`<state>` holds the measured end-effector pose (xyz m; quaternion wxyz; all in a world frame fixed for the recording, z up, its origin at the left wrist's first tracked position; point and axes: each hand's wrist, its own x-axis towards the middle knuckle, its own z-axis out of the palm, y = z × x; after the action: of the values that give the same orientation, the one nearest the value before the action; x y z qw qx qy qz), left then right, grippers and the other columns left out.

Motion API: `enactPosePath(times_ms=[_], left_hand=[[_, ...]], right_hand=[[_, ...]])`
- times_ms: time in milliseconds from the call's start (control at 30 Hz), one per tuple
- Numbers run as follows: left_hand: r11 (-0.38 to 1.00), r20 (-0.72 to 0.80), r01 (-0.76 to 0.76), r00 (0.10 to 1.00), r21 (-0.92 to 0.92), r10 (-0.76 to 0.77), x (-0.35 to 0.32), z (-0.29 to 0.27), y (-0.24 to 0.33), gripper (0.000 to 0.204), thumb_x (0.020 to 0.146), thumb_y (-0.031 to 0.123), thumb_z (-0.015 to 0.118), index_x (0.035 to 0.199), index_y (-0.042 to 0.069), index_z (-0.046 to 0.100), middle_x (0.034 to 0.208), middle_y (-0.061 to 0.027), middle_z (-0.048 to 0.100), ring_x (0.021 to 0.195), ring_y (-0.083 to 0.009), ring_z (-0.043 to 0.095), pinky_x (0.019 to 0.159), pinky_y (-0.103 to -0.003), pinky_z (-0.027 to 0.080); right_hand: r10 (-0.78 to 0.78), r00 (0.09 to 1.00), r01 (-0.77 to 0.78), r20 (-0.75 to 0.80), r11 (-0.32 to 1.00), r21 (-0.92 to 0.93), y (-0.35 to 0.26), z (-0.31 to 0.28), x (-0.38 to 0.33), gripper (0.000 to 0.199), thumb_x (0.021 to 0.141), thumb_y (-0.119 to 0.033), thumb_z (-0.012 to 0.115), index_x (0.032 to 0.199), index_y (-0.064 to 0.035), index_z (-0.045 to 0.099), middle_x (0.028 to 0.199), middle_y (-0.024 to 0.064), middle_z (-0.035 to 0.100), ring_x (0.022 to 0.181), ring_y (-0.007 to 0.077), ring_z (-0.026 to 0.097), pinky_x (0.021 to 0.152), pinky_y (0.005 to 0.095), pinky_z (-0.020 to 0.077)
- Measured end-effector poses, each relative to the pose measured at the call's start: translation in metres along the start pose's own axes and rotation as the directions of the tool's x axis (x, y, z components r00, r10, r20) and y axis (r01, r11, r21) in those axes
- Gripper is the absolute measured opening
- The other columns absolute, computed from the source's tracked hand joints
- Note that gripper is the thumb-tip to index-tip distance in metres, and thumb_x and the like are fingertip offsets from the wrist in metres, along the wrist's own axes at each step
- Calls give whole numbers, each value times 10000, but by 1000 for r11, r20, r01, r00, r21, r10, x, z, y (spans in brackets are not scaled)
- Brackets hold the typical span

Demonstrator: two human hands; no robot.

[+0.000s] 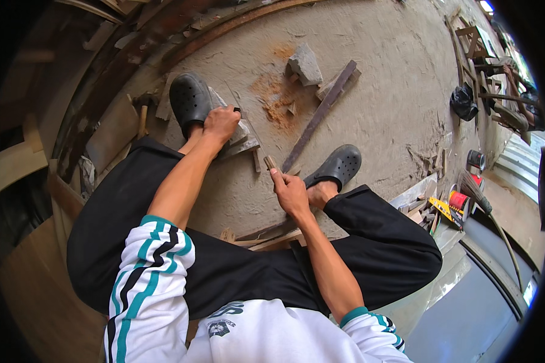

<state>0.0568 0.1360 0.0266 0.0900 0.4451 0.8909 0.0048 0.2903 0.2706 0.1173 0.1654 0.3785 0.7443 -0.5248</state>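
head view, fisheye, edges bent and dark at the rim. person seated, black trousers, white top with teal and black stripes, looking down at a concrete floor.

left hand, upper centre-left of frame: fingers curled down over a flat wood piece that lies just beside the left black clog. grip closed on the piece's upper edge; the fingertips are hidden behind the hand, so how far they wrap cannot be told. part of the wood is hidden under the hand.

right hand, centre of frame: narrow closed grip around a small brown tool handle that sticks up past the thumb. the tool's working end is hidden in the fist; its kind cannot be told. the hand sits just beside the right black clog.

a long dark metal bar lies diagonally on the floor between the two clogs, its lower end near the handle. a grey stone chunk and orange dust sit above it.

right edge of frame: cans, a yellow item and scrap wood, too small and warped to make out. left side: stacked boards, in shadow.
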Motion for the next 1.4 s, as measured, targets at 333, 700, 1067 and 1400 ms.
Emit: enactPosePath(times_ms=[333,700,1067,1400], left_hand=[[1000,-99,20,995,7,-19,3,7,1,135,840,93,547,870,45,669,921,-122,658,808,-288,690,731,-402,554],[981,-96,-113,987,161,129,2,2,-5,156,829,91,564,815,24,704,963,-124,634,838,-302,682,797,-385,555],[995,1,-97,995,15,97,4,-2,-3,105,826,70,573,770,40,656,924,-107,624,846,-265,695,697,-373,580],[998,57,-59,997,2,58,8,-3,0,113,840,56,558,786,25,651,932,-119,618,843,-281,696,692,-385,584]], right_hand=[[4,1000,-4,13,1000,30,1,-14,3,648,948,-537,534,660,42,566,530,79,483,531,163,485,544,361,410],[30,998,-29,49,999,-29,5,-13,-7,644,949,-527,532,664,48,582,512,103,497,505,191,502,542,392,420],[76,995,-70,69,994,-87,-9,-22,-1,662,950,-520,536,635,61,564,483,115,445,469,188,466,510,411,391],[63,995,-58,75,996,-66,-1,-22,0,663,953,-510,542,623,65,543,474,94,412,474,162,432,487,402,368]])
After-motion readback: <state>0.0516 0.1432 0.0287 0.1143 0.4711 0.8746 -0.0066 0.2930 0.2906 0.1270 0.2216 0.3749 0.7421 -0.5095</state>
